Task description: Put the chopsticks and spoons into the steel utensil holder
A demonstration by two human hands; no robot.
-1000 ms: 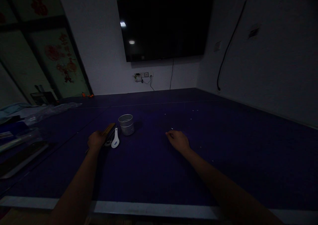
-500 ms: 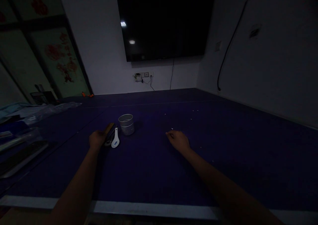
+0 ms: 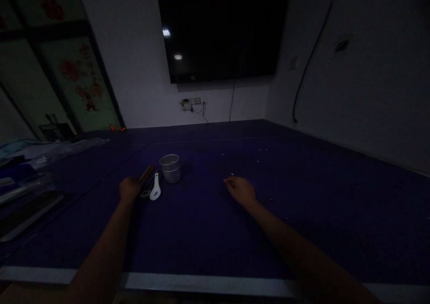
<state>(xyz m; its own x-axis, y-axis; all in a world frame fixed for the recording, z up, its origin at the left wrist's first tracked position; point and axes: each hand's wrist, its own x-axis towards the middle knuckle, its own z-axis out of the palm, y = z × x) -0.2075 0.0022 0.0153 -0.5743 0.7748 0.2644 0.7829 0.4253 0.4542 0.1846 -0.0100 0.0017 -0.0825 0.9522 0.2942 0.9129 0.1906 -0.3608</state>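
My left hand [image 3: 130, 189] is closed around the near ends of several brown chopsticks [image 3: 147, 174] low over the table. Right beside them lie a dark metal utensil [image 3: 147, 192], partly hidden, and a white porcelain spoon [image 3: 155, 191] with a blue mark in its bowl. A grey metal cup [image 3: 171, 170] with small holes near its base stands upright just beyond the spoon. My right hand [image 3: 241, 190] rests on the table to the right, fingers curled in, with nothing visible in them.
Small white bits [image 3: 258, 161] are scattered over the purple table [image 3: 201, 232], which has a pale front edge. A keyboard-like object [image 3: 30, 214] and plastic wrapping [image 3: 63, 149] lie at the left. A large screen [image 3: 225, 35] hangs on the far wall.
The chopsticks in my left hand look slightly more spread and easier to see. My right hand stays in place; the camera view shifts a little.
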